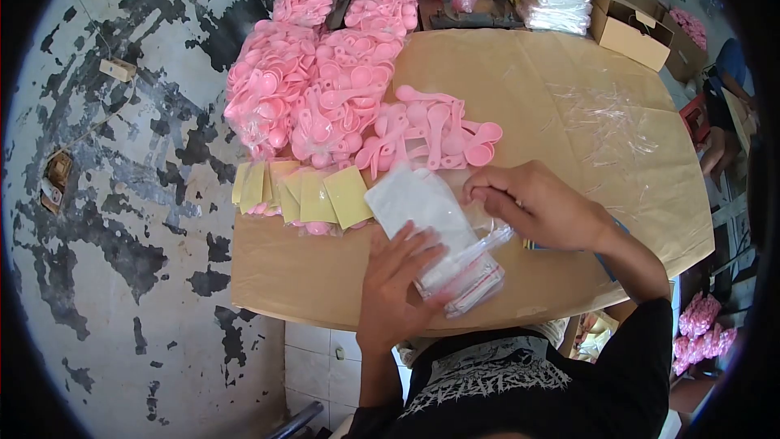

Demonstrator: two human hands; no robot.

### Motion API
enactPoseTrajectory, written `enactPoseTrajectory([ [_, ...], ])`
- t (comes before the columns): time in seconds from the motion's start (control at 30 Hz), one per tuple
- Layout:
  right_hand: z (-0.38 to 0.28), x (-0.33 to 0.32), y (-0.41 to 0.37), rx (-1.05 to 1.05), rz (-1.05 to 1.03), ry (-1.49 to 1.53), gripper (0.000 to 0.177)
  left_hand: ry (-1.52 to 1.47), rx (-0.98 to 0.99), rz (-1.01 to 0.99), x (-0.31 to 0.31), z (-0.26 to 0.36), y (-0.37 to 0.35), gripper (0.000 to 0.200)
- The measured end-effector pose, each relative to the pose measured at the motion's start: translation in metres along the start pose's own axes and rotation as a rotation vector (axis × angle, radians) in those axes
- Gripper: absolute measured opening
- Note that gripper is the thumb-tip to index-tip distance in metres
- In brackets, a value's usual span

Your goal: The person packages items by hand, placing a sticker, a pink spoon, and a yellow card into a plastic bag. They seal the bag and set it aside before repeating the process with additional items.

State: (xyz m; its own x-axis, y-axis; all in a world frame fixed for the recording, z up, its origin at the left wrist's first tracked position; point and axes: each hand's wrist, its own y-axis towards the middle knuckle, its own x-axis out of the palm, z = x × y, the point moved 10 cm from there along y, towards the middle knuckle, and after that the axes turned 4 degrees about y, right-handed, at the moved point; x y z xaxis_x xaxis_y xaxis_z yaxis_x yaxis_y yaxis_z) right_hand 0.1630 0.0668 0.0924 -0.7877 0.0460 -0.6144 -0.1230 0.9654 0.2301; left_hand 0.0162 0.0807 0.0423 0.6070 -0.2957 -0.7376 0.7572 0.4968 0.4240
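— What is at the left of the worktop [305,280]?
— Packets with yellow cards [317,197], laid overlapping, perhaps to save space. Behind them, bagged pink spoons [345,97] are heaped.
— And the left hand [400,280]?
— It lies open with fingers spread on the clear bags [422,205], probably to keep this stack from sliding. Loose spoons [437,126] lie just beyond, within easy reach.
— And the right hand [535,205]?
— It is closed in a pinch at the bags' right edge, seemingly on clear film [498,236], maybe to peel it. Farther right, clear strips [621,119] lie apart, as waste perhaps.
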Motion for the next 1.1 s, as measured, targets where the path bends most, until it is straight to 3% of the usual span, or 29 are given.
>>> enactPoseTrajectory([
  [0.03, -0.006, 0.004, -0.004, -0.023, -0.012, 0.034, 0.015, -0.040, 0.017, 0.005, 0.000, 0.010, 0.003, 0.042],
  [0.13, -0.019, 0.023, -0.014, 0.003, -0.148, 0.142, 0.014, -0.740, -0.331, 0.051, 0.035, -0.008, -0.008, 0.042],
  [0.17, -0.020, 0.023, -0.017, 0.024, -0.168, 0.123, 0.015, -0.858, -0.495, 0.176, 0.043, -0.016, -0.012, 0.041],
  [0.27, -0.027, -0.001, -0.027, -0.139, -0.113, -0.003, 0.018, -1.044, -0.489, 0.265, 0.044, -0.011, 0.001, 0.038],
  [0.37, 0.001, -0.046, -0.043, -0.008, -0.088, -0.471, 0.025, -1.337, -0.375, 0.345, 0.033, -0.005, 0.006, 0.037],
  [0.47, 0.057, -0.061, -0.077, 0.048, -0.085, -0.510, 0.033, -1.164, -0.447, 0.430, 0.026, -0.013, -0.001, 0.037],
  [0.57, 0.102, -0.047, -0.090, 0.311, -0.274, -0.199, 0.037, -1.255, -0.426, 0.457, 0.033, -0.009, 0.009, 0.033],
  [0.67, 0.119, -0.043, -0.099, 0.511, -0.225, 0.108, 0.035, -1.367, -0.394, 0.471, 0.044, -0.004, 0.018, 0.031],
  [0.77, 0.110, -0.052, -0.099, 0.492, -0.194, 0.095, 0.036, -1.286, -0.453, 0.434, 0.048, 0.002, 0.021, 0.028],
  [0.87, 0.099, -0.086, -0.116, 0.268, -0.006, -0.189, 0.041, -1.263, -0.446, 0.415, 0.057, 0.007, 0.021, 0.026],
  [0.97, 0.095, -0.085, -0.156, 0.292, -0.038, -0.522, 0.050, -1.311, -0.397, 0.428, 0.064, 0.003, 0.014, 0.024],
  [1.1, 0.108, -0.080, -0.185, 0.587, 0.132, -0.252, 0.053, -1.360, -0.418, 0.422, 0.067, 0.003, 0.020, 0.019],
])
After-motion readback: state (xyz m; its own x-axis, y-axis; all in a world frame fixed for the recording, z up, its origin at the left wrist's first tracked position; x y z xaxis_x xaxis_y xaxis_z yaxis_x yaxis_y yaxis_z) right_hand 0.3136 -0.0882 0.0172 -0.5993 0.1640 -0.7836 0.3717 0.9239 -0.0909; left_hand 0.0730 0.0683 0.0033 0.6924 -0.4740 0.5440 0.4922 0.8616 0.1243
